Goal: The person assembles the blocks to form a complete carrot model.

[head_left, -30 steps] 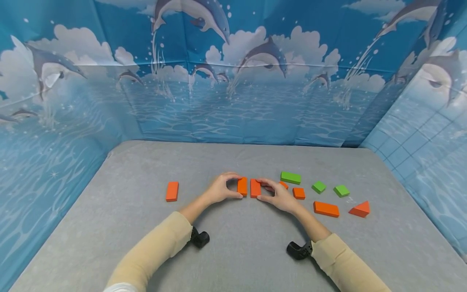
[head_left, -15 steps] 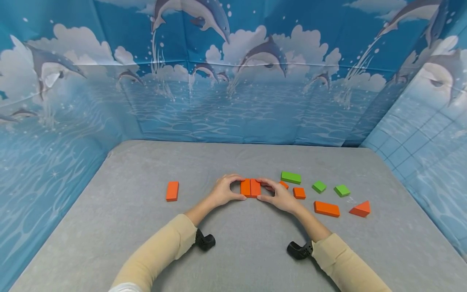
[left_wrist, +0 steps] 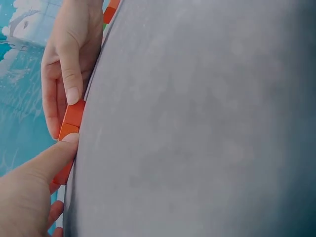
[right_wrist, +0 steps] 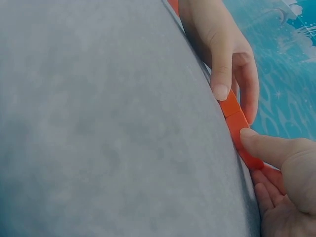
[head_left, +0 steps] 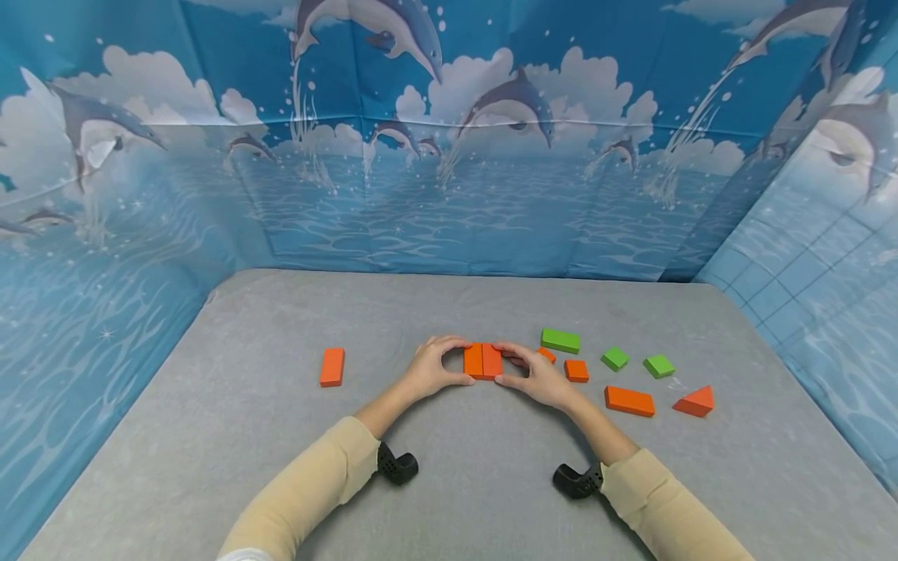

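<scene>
Left grip: the left block (head_left: 473, 361) is pinched at its near and far ends by the left hand (head_left: 428, 366).
Right grip: the right block (head_left: 493, 361) is pinched likewise by the right hand (head_left: 539, 379).
Seam: the two orange blocks are laid long side to long side, touching, on the grey table (head_left: 477, 483).
Risk at the seam: the pair could be skewed or parted if one side is pushed harder, or if a block is dragged by a fingertip on letting go.
Right-hand obstacle: a half-hidden orange block (head_left: 547, 355) is partly covered by the right hand and could be knocked; whether it is touched cannot be told.
Farther right: a small orange block (head_left: 577, 372), a long green block (head_left: 560, 340), a long orange block (head_left: 629, 401) and a triangular block (head_left: 694, 402) are scattered.
Far left: a lone orange block (head_left: 332, 367) is left well apart.
</scene>
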Available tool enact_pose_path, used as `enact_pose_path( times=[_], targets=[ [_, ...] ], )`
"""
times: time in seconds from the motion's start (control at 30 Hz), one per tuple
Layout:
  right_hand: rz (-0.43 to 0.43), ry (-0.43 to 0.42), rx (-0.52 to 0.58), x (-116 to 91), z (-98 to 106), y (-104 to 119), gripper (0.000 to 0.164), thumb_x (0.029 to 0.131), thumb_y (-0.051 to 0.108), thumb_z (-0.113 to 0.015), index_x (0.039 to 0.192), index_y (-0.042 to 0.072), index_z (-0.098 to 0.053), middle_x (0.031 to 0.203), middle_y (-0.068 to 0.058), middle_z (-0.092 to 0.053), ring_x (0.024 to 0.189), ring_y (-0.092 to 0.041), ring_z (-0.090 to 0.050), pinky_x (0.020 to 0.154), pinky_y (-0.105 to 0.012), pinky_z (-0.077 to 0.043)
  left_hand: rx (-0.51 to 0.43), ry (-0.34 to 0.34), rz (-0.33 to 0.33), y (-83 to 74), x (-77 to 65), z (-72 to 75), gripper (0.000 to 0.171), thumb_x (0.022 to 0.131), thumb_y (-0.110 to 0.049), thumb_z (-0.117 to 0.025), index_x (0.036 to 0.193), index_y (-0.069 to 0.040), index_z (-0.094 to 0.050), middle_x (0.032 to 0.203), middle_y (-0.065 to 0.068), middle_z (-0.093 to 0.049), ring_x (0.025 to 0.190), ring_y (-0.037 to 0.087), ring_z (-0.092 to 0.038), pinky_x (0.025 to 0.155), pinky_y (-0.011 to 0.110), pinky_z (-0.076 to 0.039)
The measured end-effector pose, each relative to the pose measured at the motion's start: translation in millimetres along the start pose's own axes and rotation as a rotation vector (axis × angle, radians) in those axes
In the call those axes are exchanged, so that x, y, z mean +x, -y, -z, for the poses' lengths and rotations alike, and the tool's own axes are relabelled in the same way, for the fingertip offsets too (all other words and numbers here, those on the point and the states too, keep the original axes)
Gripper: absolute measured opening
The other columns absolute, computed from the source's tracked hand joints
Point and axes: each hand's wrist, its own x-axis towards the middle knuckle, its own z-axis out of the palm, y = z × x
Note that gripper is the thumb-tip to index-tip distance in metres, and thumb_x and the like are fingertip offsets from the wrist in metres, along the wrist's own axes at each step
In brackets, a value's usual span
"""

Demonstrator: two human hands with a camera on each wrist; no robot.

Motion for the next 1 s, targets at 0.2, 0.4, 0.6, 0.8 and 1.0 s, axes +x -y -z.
enact_pose_path(
  times=[0.2, 0.4, 0.6, 0.8, 1.0],
  targets=[
    [0.019, -0.006, -0.003, 0.3, -0.3, 0.0, 0.056, 0.084, 0.017, -0.067, 0.133, 0.001, -0.045, 0.134, -0.017, -0.046, 0.121, -0.032, -0.045, 0.099, -0.047, -0.034, -0.079, 0.009, -0.040, 4.2, -0.1, 4.9, 0.063, 0.069, -0.024, -0.081, 0.124, -0.008, -0.056, 0.130, 0.008, -0.050, 0.122, 0.025, -0.043, 0.102, 0.047, -0.029],
    [0.040, -0.008, 0.000, -0.3, -0.3, 0.3, 0.056, 0.084, 0.015, -0.067, 0.133, 0.000, -0.045, 0.135, -0.017, -0.045, 0.121, -0.032, -0.044, 0.099, -0.047, -0.034, -0.237, -0.046, -0.022, 14.2, -9.7, 31.4, 0.066, 0.071, -0.019, -0.079, 0.129, -0.006, -0.051, 0.135, 0.011, -0.044, 0.124, 0.028, -0.040, 0.100, 0.049, -0.032],
    [0.033, -0.007, -0.001, -1.0, 0.4, -1.2, 0.055, 0.084, 0.015, -0.067, 0.133, 0.003, -0.046, 0.135, -0.015, -0.046, 0.122, -0.031, -0.045, 0.100, -0.046, -0.034, -0.170, -0.128, 0.045, 26.6, -34.0, 71.7, 0.067, 0.073, -0.023, -0.078, 0.131, -0.007, -0.050, 0.138, 0.013, -0.041, 0.130, 0.032, -0.032, 0.101, 0.055, -0.027],
    [0.032, -0.012, 0.004, 0.5, -0.5, -4.7, 0.054, 0.084, 0.017, -0.067, 0.132, 0.003, -0.046, 0.134, -0.016, -0.046, 0.122, -0.031, -0.045, 0.101, -0.046, -0.033, -0.043, -0.147, 0.082, 52.0, -61.8, 107.2, 0.068, 0.073, -0.026, -0.078, 0.132, -0.008, -0.049, 0.138, 0.014, -0.041, 0.129, 0.035, -0.030, 0.099, 0.058, -0.026],
    [0.029, -0.008, 0.005, 0.8, -0.5, -4.7, 0.055, 0.084, 0.017, -0.067, 0.133, 0.003, -0.046, 0.135, -0.016, -0.046, 0.122, -0.031, -0.045, 0.100, -0.046, -0.033, -0.040, -0.104, 0.150, 75.0, -88.0, 133.5, 0.068, 0.073, -0.027, -0.077, 0.133, -0.011, -0.048, 0.140, 0.014, -0.039, 0.130, 0.037, -0.025, 0.099, 0.060, -0.022]
  ],
)
